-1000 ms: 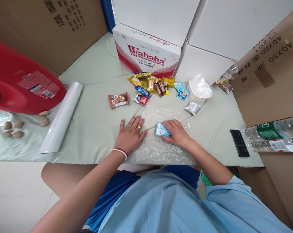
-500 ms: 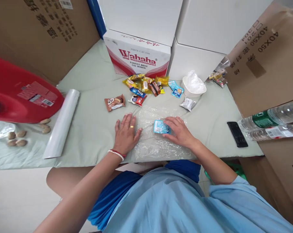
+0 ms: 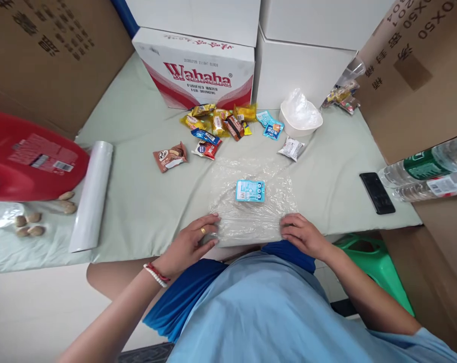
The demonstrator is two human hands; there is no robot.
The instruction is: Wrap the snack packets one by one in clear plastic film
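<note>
A sheet of clear plastic film (image 3: 251, 224) lies wrinkled on the cloth-covered table at its front edge. Roughly in its middle rests a light-blue snack packet (image 3: 250, 191), printed side up and untouched. My left hand (image 3: 193, 234) grips the film's near left edge, fingers bent and thumb below them. At the near right edge, my right hand (image 3: 303, 234) has its fingers curled onto the film; its thumb is mostly hidden. A crease runs across the film between the two hands.
Beyond the film lie several wrapped snacks (image 3: 219, 122), a brown packet (image 3: 170, 157) and a white bowl (image 3: 300, 121). A film roll (image 3: 92, 196) and red jug (image 3: 35, 156) stand left. A phone (image 3: 377, 193) and bottles (image 3: 429, 166) lie right; boxes (image 3: 198, 75) stand behind.
My right hand has let go of the blue packet and moved back to the film's near right edge. My left hand has drawn back from flat on the table to the near left edge.
</note>
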